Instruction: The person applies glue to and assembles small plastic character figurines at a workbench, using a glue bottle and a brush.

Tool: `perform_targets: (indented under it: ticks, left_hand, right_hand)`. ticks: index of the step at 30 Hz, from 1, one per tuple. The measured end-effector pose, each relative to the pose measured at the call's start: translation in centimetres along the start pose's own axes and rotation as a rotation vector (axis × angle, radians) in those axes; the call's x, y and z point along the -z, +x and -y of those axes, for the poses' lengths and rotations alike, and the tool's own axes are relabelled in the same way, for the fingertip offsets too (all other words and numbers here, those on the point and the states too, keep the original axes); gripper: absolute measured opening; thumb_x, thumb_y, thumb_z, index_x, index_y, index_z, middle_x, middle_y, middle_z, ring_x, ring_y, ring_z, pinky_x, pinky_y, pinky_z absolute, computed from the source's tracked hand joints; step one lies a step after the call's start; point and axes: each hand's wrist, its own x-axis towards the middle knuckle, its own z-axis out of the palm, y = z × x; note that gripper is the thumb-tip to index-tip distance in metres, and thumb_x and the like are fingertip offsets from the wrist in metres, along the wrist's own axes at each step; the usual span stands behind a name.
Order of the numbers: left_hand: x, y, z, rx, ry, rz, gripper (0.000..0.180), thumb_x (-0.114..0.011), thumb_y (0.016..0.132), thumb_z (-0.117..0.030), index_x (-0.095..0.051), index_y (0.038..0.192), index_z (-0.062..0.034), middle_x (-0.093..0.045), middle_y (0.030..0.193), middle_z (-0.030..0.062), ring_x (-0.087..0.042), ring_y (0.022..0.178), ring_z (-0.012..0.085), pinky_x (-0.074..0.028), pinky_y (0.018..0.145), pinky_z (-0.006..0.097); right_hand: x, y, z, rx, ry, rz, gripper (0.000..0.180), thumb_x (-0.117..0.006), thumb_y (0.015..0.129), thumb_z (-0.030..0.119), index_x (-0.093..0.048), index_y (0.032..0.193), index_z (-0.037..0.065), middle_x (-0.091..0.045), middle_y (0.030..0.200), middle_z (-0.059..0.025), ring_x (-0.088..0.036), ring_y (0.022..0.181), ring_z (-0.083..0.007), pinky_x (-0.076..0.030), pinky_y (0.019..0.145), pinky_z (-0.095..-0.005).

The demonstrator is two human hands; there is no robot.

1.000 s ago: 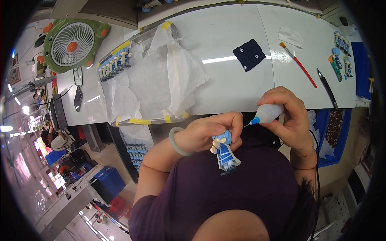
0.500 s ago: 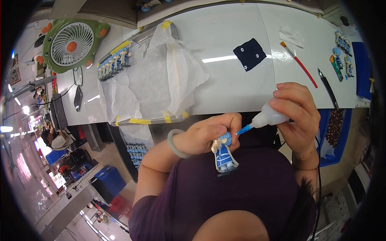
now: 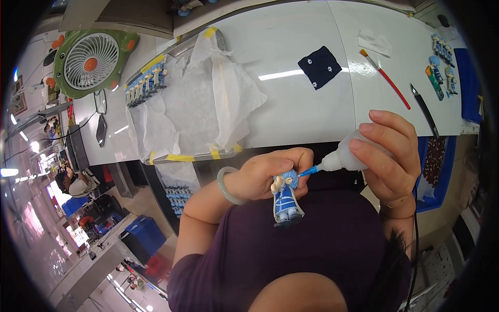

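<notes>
My left hand (image 3: pixel 267 174), with a pale bangle at the wrist, is closed around the head of a small figurine (image 3: pixel 286 204). The figurine has light-blue hair and a blue and white outfit, and its dark feet point down toward me. My right hand (image 3: pixel 390 153) grips a translucent white squeeze bottle (image 3: pixel 347 156) that lies nearly level. Its narrow blue nozzle (image 3: pixel 309 171) points left, and the tip is at the figurine's blue hair beside my left fingers. Whether the tip touches the hair, I cannot tell.
A paper-lined tray (image 3: pixel 189 117) with a row of figurines (image 3: pixel 147 86) stands left on the white table. Beyond it is a green fan (image 3: pixel 88 63). To the right lie a dark cloth (image 3: pixel 320 67), a red-handled brush (image 3: pixel 387 82), a black craft knife (image 3: pixel 425 109) and more figurines (image 3: pixel 442 51).
The figurine has turned slightly in my left hand and hangs straighter. The bottle has shifted a little, bringing its nozzle tip left and closer to the figurine's head.
</notes>
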Motion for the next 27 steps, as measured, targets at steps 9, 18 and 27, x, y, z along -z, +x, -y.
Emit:
perform_targets:
  ticks: [9,18,27]
  left_hand:
    - [-0.06,0.11,0.18,-0.015,0.022,-0.022,0.031,-0.038,0.085,-0.031,-0.041,0.080,-0.0010,-0.044,0.068,0.0049,-0.041,0.054,0.0101,-0.033,0.047,0.020]
    - [0.01,0.05,0.32,-0.003,-0.008,-0.049,0.033,-0.040,0.085,-0.033,-0.041,0.080,-0.0010,-0.044,0.069,0.0051,-0.042,0.057,0.0111,-0.034,0.049,0.021]
    - [-0.03,0.01,0.25,-0.008,-0.019,-0.062,0.033,-0.041,0.085,-0.033,-0.041,0.081,-0.0007,-0.045,0.070,0.0054,-0.043,0.058,0.0117,-0.034,0.050,0.021]
  right_hand:
    - [0.59,-0.35,0.38,0.005,-0.034,0.052,0.028,-0.058,0.064,0.001,-0.061,0.091,0.009,-0.055,0.097,-0.0077,-0.054,0.093,-0.0300,-0.048,0.075,-0.0339]
    - [0.57,-0.18,0.76,0.006,-0.064,0.042,0.027,-0.064,0.064,0.002,-0.061,0.090,0.011,-0.054,0.097,-0.0060,-0.054,0.093,-0.0280,-0.049,0.074,-0.0326]
    - [0.44,-0.09,0.92,0.121,-0.114,-0.021,0.026,-0.065,0.060,0.003,-0.063,0.086,0.007,-0.055,0.095,-0.0043,-0.053,0.091,-0.0241,-0.051,0.068,-0.0287]
